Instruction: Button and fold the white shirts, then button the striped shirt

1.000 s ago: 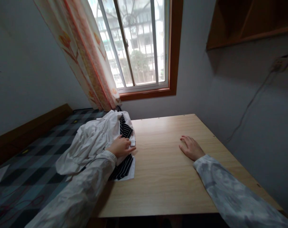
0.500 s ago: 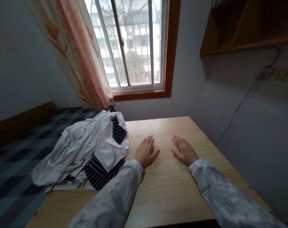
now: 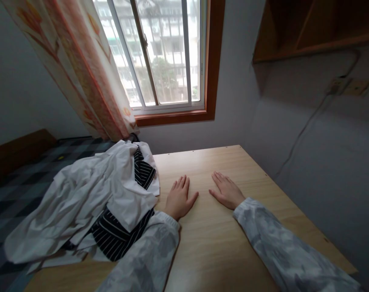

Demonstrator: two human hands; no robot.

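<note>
My left hand [image 3: 180, 198] lies palm down on the light wooden table [image 3: 214, 247], its thumb stuck out to the right. To its right, my right hand [image 3: 226, 190] rests flat on the same surface, fingers pointing up and left. Both are open and hold nothing. A crumpled white garment [image 3: 90, 182] with black, white-striped parts [image 3: 120, 233] is heaped on the table's left side. It lies just left of my left hand, and my left sleeve overlaps its lower right edge. The garment's kind is hidden by its folds.
Left of the table is a bed with a dark checked cover [image 3: 8, 198]. Behind are a window [image 3: 169, 61] and a flowered curtain [image 3: 71, 69]. A wooden shelf [image 3: 293, 52] hangs at the upper right, above a socket with a cable [image 3: 296, 142] running down the wall.
The camera view has shifted, so the window and garment appear farther left. The fingers of my left hand now point more straight ahead. Both hands remain flat on the table.
</note>
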